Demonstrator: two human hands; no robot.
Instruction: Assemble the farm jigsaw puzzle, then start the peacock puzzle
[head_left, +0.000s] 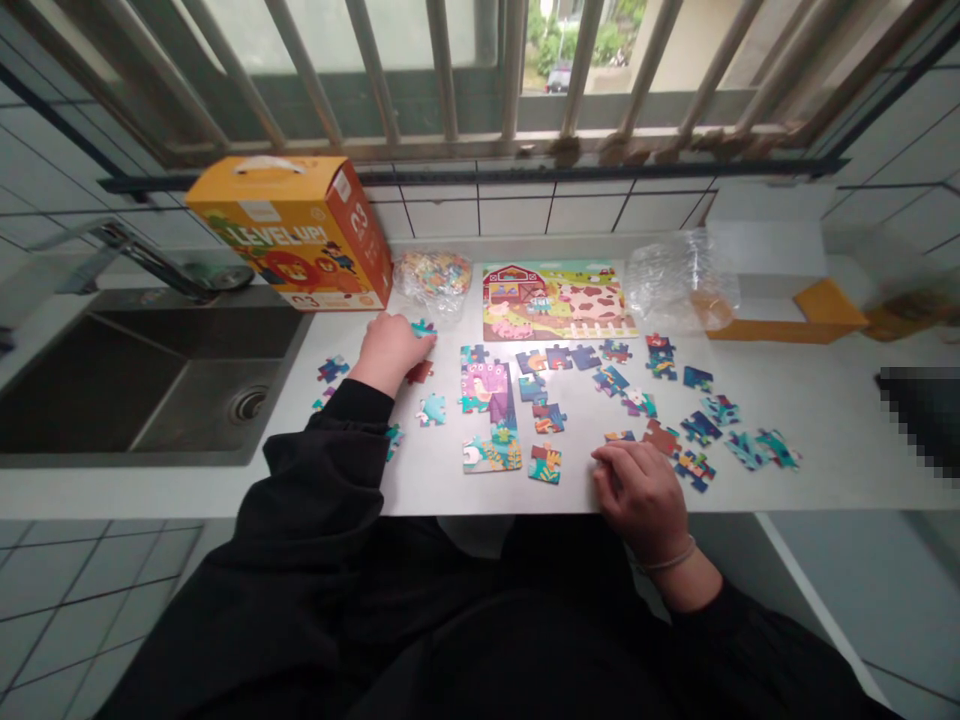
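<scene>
My left hand (394,352) reaches over the left group of jigsaw pieces, its fingers closed at a teal puzzle piece (424,328); the fingertips are partly hidden. Just below them lies a reddish-brown puzzle piece (420,371), and closer to me a light teal puzzle piece (431,410). A partly joined puzzle (491,455) with a purple animal lies in the middle. My right hand (641,495) rests at the counter's front edge with curled fingers and nothing visible in them. Near its fingertips are an orange-and-blue puzzle piece (620,437) and a brown puzzle piece (661,437).
Several loose pieces spread across the right of the white counter (570,495). Behind stand an orange puzzle box (300,240), a bag of pieces (433,280), a farm picture puzzle (559,300), clear plastic wrap (679,280) and an open carton (780,325). A sink (247,440) lies left.
</scene>
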